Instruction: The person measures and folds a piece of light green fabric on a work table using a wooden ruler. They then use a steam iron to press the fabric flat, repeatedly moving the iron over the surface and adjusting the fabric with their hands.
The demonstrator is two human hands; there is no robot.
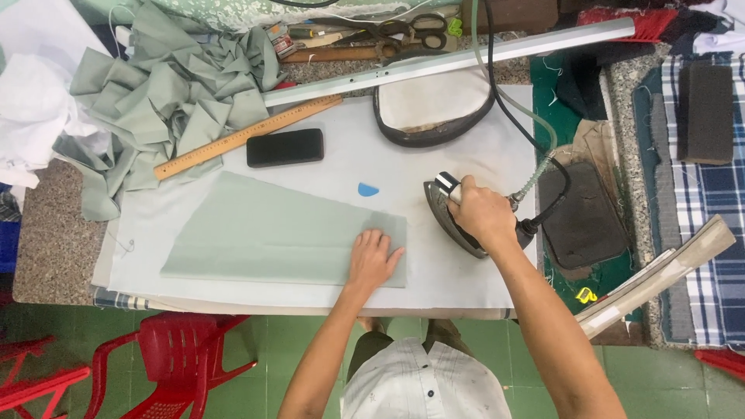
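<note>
A pale grey-green cloth piece [264, 233] lies flat on the white ironing pad [466, 279]. My left hand [372, 260] presses flat on the cloth's right end, fingers spread. My right hand [481, 213] grips the handle of a dark steam iron [446, 213], which rests on the pad just right of the cloth. A hose and cable [535, 167] run from the iron's back toward the far side.
A blue chalk piece [368, 189], a black phone [285, 147] and a wooden ruler [244, 137] lie beyond the cloth. Cut cloth pieces [163, 93] are heaped far left. A metal bar [458, 56], scissors [419, 27], an iron rest [582, 217] and red chairs [167, 365] surround the table.
</note>
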